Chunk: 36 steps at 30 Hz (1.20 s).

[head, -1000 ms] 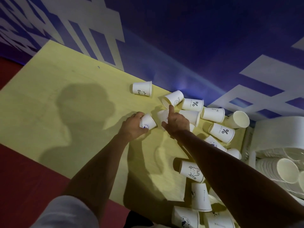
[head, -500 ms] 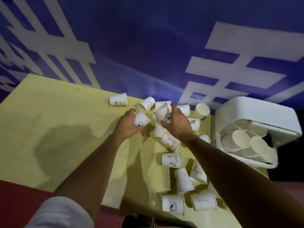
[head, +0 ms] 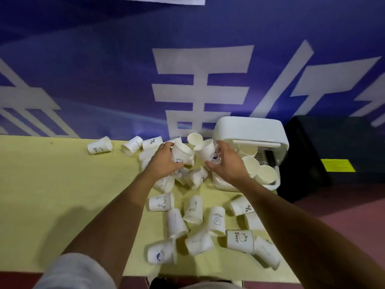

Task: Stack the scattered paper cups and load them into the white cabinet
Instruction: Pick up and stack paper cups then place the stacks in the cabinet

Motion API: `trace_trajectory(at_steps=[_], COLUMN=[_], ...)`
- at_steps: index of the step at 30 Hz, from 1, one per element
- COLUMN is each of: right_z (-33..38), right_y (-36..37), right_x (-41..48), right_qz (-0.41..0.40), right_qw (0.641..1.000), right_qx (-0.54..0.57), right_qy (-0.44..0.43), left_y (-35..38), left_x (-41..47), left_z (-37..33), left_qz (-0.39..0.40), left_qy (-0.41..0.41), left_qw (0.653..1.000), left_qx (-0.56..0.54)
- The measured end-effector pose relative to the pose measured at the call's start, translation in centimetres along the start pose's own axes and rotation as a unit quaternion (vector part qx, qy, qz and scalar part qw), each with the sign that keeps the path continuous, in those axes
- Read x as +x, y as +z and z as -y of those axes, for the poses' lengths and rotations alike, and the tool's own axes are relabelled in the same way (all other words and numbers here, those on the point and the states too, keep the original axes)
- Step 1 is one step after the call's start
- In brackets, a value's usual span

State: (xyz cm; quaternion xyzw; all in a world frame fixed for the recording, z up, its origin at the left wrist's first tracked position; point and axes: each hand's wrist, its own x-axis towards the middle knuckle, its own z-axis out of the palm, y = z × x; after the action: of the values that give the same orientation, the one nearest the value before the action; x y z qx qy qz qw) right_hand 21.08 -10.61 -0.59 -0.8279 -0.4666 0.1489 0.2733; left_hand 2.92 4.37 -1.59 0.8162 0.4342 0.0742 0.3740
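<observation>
Nearest, in the lower centre of the frame, loose cups [head: 193, 209] are lying on their sides on the yellow table [head: 62, 184], pointing every way, some touching; neither hand is reaching for them. Above them, at mid-frame, both hands are working side by side. The left hand [head: 164, 161] is gripping the left cup [head: 183, 152], its fingers [head: 166, 145] curling over the far wall; the right hand [head: 228, 165] is holding the right cup [head: 208, 153] from the right, fingers [head: 220, 143] wrapping its far side.

The two cups are sitting between the hands, touching or very nearly so at the centre; each long axis is tilting up and inward, so the rims appear to be leaning toward one another, printed bases toward the palms; whether one is entering the other I cannot tell. Nesting, I judge, is calling for one cup to be turned so its base is facing the other's mouth along one line; the hands are equally near.

Just right of the right hand the white cabinet [head: 250, 128] is standing, its opening facing the lower right, stacks [head: 267, 174] lying inside with mouths outward; the right hand is the nearer to it. Farthest, more cups [head: 100, 144] are lying along the blue wall [head: 104, 69] at centre left.
</observation>
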Motion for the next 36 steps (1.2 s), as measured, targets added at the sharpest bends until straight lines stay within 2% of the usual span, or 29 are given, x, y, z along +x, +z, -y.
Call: trace_trajectory(at_steps=[7,17,25,36], right_z=[-8.0,-14.4,-18.2,-19.8], right_y=[-6.6,-10.5,-10.0,-7.5], right_x=[-2.8,-5.1,-5.6,-3.8], right_qz=[-0.023,-0.064,-0.056,-0.033], right_qw=[0.999,0.995,0.984,0.977], right_qx=[0.022,0.032,0.064,0.113], right_qy=[0.004,0.072,0.154,0.18], left_y=[6.8,11.2,13.8,15.6], left_x=[-2.0,-2.2,-0.8,0.3], left_z=[-8.3,-15.4,-17.7,-17.0], left_qz=[-0.017,0.024,0.009,0.017], left_qy=[0.026,0.072,0.082,0.081], left_qw=[0.999,0.997,0.996,0.996], left_qx=[-0.009,-0.009,-0.036,-0.047])
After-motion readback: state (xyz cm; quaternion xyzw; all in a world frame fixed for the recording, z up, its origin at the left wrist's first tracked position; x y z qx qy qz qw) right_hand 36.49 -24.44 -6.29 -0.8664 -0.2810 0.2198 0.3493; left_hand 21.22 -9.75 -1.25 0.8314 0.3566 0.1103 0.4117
